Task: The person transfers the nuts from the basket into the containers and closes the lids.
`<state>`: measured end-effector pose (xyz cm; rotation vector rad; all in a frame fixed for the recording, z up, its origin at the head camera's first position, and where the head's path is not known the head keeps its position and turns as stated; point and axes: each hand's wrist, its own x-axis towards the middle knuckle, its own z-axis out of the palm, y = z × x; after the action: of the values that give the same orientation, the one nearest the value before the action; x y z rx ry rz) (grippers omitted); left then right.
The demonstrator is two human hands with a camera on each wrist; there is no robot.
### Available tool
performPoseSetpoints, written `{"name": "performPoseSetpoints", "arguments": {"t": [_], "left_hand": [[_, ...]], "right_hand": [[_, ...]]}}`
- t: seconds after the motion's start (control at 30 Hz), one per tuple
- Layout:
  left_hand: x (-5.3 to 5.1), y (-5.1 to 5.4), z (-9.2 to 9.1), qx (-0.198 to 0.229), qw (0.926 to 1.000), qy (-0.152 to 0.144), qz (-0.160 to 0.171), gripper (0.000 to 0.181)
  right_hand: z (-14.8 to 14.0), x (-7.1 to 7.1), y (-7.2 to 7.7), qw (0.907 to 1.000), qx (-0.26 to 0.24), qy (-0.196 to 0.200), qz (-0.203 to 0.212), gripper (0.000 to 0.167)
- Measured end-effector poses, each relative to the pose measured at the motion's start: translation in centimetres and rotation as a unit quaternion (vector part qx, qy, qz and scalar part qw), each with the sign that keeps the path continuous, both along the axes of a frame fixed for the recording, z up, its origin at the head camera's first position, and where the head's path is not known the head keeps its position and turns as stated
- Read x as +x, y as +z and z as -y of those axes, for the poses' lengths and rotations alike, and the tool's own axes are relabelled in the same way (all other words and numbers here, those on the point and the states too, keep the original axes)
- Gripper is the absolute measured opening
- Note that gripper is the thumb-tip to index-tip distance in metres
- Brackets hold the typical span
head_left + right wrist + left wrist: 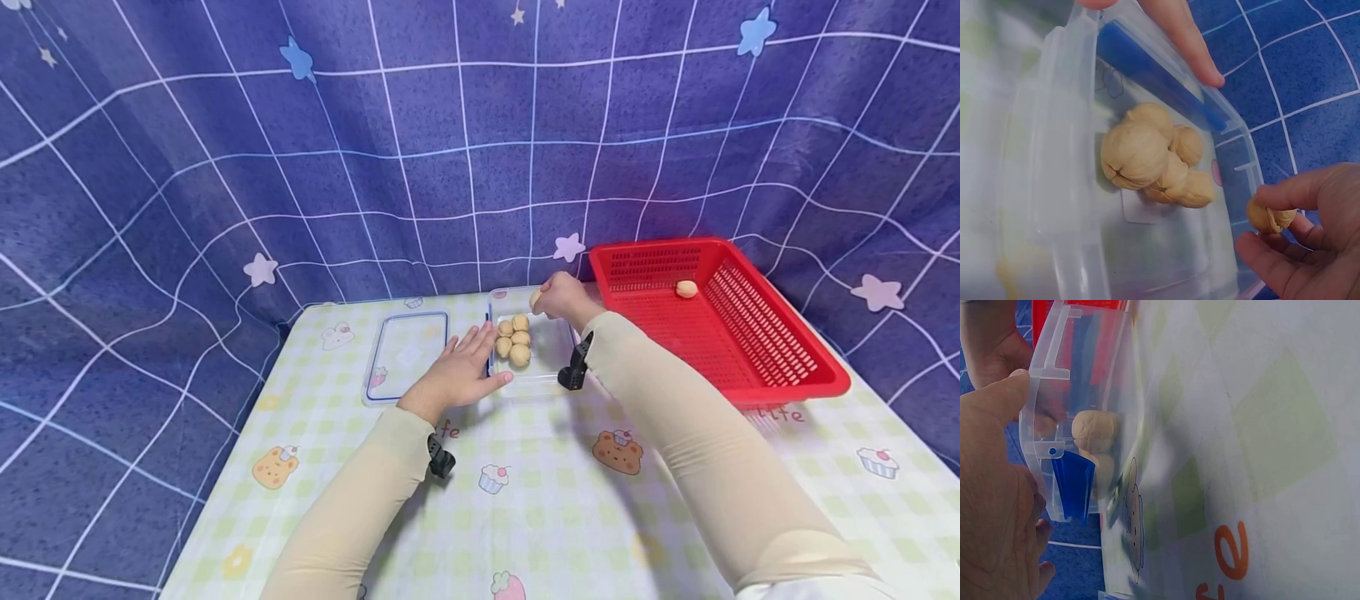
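A clear plastic container [551,340] stands on the table with several walnuts [520,338] grouped along its left side. My left hand [463,367] rests on the container's left edge, fingers extended and thumb near the front corner. Below that hand, a blue latch [1075,487] hangs from the rim in the left wrist view. At the container's back side, my right hand [567,298] pinches a single walnut [1267,215] between thumb and fingers, at rim height. The right wrist view shows this walnut beside the rim, apart from the other walnuts.
A red plastic basket [652,329] stands to the right, with one walnut [686,288] near its back. The clear lid with a blue seal [408,357] lies left of the container. A blue gridded curtain [480,167] hangs behind the patterned tablecloth [547,500].
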<state>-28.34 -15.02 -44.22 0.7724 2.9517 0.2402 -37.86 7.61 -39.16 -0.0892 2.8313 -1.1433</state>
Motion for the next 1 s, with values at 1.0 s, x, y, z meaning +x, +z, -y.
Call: {"name": "performPoseSetpoints", "arguments": {"t": [1.0], "left_hand": [[0.1, 0.2, 0.0, 0.001, 1.0000, -0.006, -0.007, 0.092]], "right_hand": [[1.5, 1.3, -1.5, 0.9905, 0.127, 0.038, -0.035, 0.033]]}}
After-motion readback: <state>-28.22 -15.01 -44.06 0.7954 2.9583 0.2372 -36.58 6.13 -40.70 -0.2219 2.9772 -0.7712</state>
